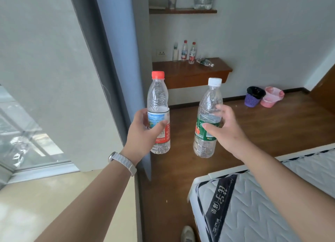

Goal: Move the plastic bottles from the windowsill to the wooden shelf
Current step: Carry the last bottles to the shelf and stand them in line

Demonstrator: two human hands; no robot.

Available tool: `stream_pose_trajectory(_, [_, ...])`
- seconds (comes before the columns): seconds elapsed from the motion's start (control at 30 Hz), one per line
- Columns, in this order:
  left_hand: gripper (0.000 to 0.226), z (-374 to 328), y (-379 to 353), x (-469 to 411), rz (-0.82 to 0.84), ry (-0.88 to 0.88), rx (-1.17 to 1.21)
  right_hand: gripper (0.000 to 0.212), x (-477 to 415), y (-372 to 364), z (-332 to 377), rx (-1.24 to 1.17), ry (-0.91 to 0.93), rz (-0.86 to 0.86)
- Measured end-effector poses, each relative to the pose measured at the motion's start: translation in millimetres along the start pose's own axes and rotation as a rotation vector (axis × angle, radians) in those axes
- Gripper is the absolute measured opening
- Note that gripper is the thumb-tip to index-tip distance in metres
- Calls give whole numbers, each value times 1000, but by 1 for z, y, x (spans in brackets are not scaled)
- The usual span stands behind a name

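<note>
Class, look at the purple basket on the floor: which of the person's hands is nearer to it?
Right. The right hand, gripping the white-capped bottle, is just below-left of the purple basket; the left hand, gripping the red-capped bottle, is farther left.

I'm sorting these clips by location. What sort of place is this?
Likely a sparsely furnished bedroom: a bare mattress, a wall-mounted wooden shelf, and a large window.

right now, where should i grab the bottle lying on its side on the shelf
Take the fallen bottle round its labelled middle, from above. It lies flat on the wooden shelf, white cap pointing right, so the body is probably the easiest hold.
</note>
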State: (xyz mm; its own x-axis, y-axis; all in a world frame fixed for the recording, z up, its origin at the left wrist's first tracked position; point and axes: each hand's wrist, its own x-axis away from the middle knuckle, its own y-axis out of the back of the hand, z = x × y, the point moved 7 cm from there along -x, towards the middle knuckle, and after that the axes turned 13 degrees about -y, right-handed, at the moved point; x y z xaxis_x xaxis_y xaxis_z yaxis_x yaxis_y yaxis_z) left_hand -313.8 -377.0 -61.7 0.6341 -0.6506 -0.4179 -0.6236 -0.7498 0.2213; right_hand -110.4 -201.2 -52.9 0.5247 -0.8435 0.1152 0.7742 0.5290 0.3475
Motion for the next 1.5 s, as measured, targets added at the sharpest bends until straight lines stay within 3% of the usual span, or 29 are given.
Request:
stream_pose_trajectory(0.4, [39,60,-45,-121,19,33,-69,62,-154,-17,-16,-125,-4,66])
stream_pose_trajectory(0.57, [50,75,-82,-196,47,35,-92,66,-236,1,-8,-163,-6,54])
stream_pose_trajectory(0.77, [53,83,-122,-265,50,-18,-92,70,-308,27,11,-110,25,22])
stream_pose_trajectory(1.03, [52,121,-153,-320,41,42,-53,75,-367,45,5,-69,2,-35])
stream_pose_trajectory(1.5, [61,224,-239,-479,255,107,85,70,-512,53,-2,-24,-174,-201])
